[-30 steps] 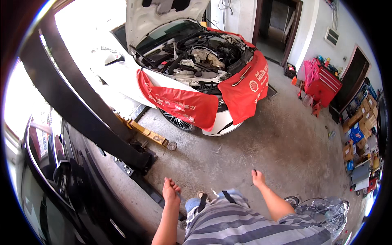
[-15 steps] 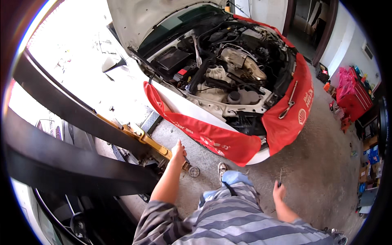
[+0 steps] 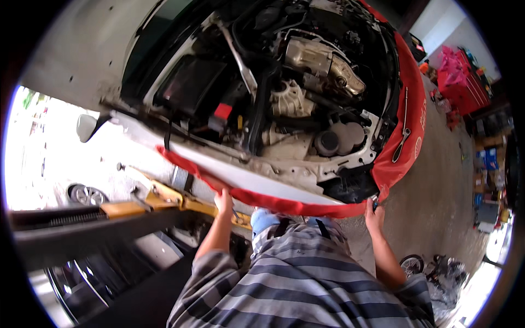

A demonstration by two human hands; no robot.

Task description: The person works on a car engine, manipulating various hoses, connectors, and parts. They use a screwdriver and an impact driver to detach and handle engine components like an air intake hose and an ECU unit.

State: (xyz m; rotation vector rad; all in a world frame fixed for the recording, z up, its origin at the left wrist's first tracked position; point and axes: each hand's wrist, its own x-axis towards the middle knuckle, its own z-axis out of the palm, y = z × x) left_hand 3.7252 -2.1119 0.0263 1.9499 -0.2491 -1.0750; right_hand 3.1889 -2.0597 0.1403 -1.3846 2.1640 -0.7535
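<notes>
A white car with its hood up stands before me, and its engine bay [image 3: 306, 109] is uncovered. A red fender cover [image 3: 284, 205] hangs along the near fender. My left hand [image 3: 223, 202] is closed at the cover's lower edge; a small dark thing sticks out below the fingers, too little shown to name. Over by the headlight corner, my right hand [image 3: 375, 214] is closed round a thin-shafted tool [image 3: 375, 204] with a dark handle. Its tip is hard to make out against the car. A ratchet wrench [image 3: 402, 143] lies on the cover's right part.
A yellow lift arm [image 3: 191, 203] reaches in low beside my left forearm, from a dark lift post [image 3: 109, 232]. Behind it is a dark car [image 3: 115, 273]. At the right stand a red tool chest [image 3: 465, 90] and stacked boxes [image 3: 486, 164]. A wheel [image 3: 411, 264] shows at the lower right.
I have come closer to the car, which fills more of the view. Both hands have moved up to the fender's edge, the right one still with the thin-shafted tool.
</notes>
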